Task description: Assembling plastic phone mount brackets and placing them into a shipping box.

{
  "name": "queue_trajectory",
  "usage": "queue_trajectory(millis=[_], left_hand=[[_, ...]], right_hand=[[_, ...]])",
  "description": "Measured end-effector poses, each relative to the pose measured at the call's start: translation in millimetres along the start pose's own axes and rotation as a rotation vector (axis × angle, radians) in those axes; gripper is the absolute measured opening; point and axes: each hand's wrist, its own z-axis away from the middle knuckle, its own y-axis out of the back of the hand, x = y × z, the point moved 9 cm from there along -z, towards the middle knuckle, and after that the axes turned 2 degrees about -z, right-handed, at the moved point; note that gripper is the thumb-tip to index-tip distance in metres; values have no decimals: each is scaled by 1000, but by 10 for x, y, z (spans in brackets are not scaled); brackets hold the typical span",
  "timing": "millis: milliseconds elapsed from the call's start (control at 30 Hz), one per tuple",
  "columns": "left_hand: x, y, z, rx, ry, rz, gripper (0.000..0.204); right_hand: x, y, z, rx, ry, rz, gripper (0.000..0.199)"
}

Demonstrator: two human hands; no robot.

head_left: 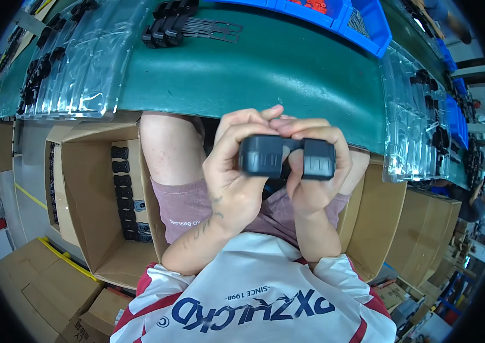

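Place: looked like a factory assy. workshop.
Worktop (254, 74): long, green-topped, carried sm. parts in qty.
Blue bins (369, 43): held loose red pcs. + thin pins.
Clear trays (104, 80): sat L & R, w/ many blk. parts.
Open carton (91, 188): stood next to worktop, blk. pcs. lined up inside.
Floor (28, 166): was grey, w/ yellow line (31, 197).
Bkgd.: showed stacked boxes (42, 286), approx. warehouse-style clutter.
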Motion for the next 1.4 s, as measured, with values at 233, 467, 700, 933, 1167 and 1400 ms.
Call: queue_trajectory(millis=[233,467,700,933,1167,1400], left_hand=[[20,-3,7,-101,159,-325,85],[-94,52,57,-135,410,363,85],[-79,105,158,-173,425,309,76],[88,511,-53,172,142,272,65],[28,456,-207,265,215,316,58],[35,161,-265,132,152,214,69]], right_hand=[[-26,-197,-39,128,-357,-245,47],[79,-155,-42,-67,-414,-114,55],[388,-399,105,-143,-707,-146,58],[253,-685,404,-471,-485,87,101],[276,-452,569,-306,-564,114,116],[213,-288,394,-239,-433,44,116]])
